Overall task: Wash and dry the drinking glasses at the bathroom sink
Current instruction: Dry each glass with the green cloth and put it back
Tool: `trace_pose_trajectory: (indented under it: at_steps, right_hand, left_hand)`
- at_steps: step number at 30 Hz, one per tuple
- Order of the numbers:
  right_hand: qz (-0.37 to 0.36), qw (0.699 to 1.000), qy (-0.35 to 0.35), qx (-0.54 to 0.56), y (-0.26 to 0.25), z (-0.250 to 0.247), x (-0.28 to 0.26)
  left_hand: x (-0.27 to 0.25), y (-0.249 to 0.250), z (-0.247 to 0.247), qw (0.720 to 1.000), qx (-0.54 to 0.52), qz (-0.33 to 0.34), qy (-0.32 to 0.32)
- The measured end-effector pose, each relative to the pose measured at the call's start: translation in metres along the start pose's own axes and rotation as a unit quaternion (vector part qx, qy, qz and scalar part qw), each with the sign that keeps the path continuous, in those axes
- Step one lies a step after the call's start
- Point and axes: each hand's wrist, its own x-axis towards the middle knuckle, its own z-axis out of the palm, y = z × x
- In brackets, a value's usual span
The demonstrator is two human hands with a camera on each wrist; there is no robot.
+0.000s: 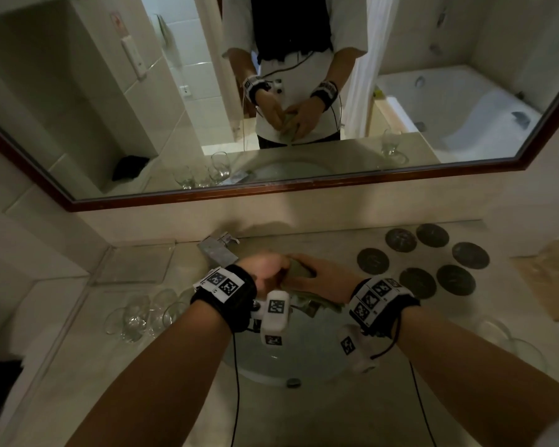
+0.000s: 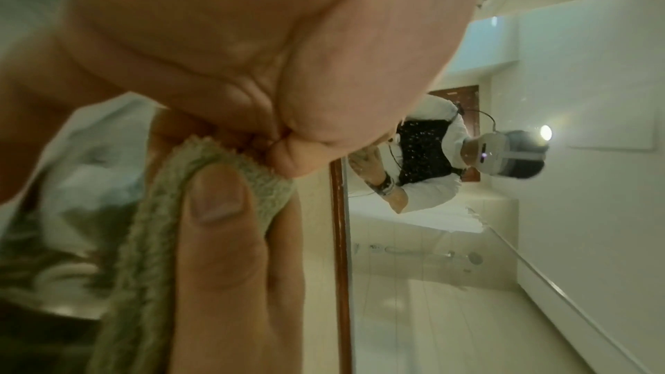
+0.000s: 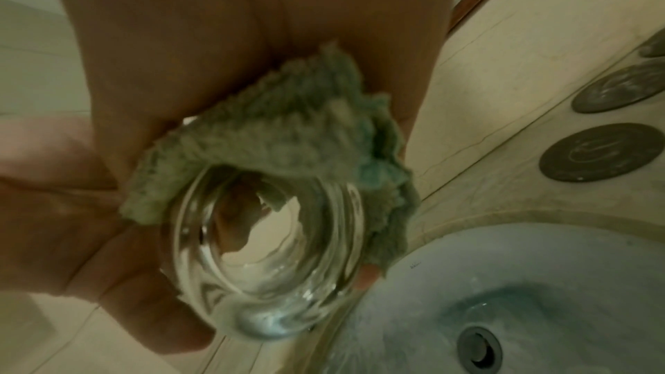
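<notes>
Stands at a bathroom sink (image 1: 304,359) with both hands raised above the basin, just in front of the tap (image 1: 215,250).

Grips one glass (image 3: 266,252) in the right hand (image 1: 328,275), fingers wrapped round its side with a green cloth (image 3: 280,130) bunched between palm and glass; open mouth turned toward the wrist, base toward the fingertips. Closes the left hand (image 1: 265,269) into curled fingers on the far end of the same cloth, touching the right hand.

Hangs clear of the basin rim, with open air below down to the drain.

Leaves a bare strip of counter (image 1: 288,421) between the basin and the front edge. Crowds the left side with a cluster of empty glasses (image 1: 142,317), apparently four, though overlapping clear rims make the count unsure, just beside the basin and in front of one flat clear tray (image 1: 136,262). Shows two more faint glass shapes (image 1: 510,340) right of the basin, near the right forearm.

Sets out six dark round coasters (image 1: 417,283) in a loose ring on the back right of the counter, apart from one another, with one tan board (image 1: 549,279) beyond them at the edge of view.

Backs onto one wood-framed mirror (image 1: 304,185) running the length of the wall above the counter.
</notes>
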Motion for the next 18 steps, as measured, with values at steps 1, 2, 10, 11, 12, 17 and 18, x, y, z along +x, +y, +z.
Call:
trace_pose_trajectory:
  at_steps: [1,2,10,11,12,17,18]
  right_hand:
    - [-0.002,1.000,-0.006,-0.007,-0.001,0.000,-0.001]
    - [-0.006,1.000,-0.011,-0.012,0.000,0.000,0.000]
    - [-0.023,0.994,-0.020,-0.105,-0.004,0.004,0.011]
    - [-0.030,0.995,-0.018,-0.097,-0.008,0.007,0.013]
    - [-0.039,0.995,-0.012,-0.087,-0.010,0.010,0.016]
    - [-0.045,0.998,0.026,-0.042,-0.016,0.025,0.028]
    - [-0.041,0.998,0.029,-0.033,-0.017,0.026,0.030]
  left_hand:
    - [-0.001,0.000,0.000,1.000,0.010,0.003,0.014]
    - [-0.002,-0.001,0.001,1.000,0.014,0.004,0.022]
    - [0.005,-0.003,-0.009,0.997,0.002,0.037,0.073]
    - [0.007,-0.003,-0.008,0.996,-0.003,0.040,0.074]
    - [0.009,-0.004,-0.007,0.996,-0.001,0.050,0.080]
    - [0.013,-0.008,-0.007,0.991,-0.027,0.071,0.113]
    - [0.015,-0.009,-0.008,0.990,-0.025,0.080,0.116]
